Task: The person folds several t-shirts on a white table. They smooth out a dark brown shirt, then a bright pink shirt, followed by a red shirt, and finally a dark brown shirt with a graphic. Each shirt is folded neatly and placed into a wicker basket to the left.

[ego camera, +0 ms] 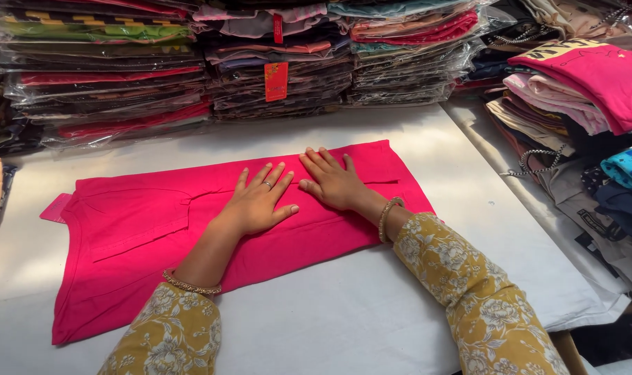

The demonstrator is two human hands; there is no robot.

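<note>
Stacked along the top of the frame, plastic-wrapped folded garments (pixel 107 76) back a white tabletop (pixel 343 319). On it, centre frame, lies a bright pink folded cotton garment (pixel 142 236), its long axis running left to right. Both hands rest flat on it with fingers spread, gripping nothing: left hand (pixel 257 201) mid-cloth, right hand (pixel 333 180) just beside it, nearer the right end.
</note>
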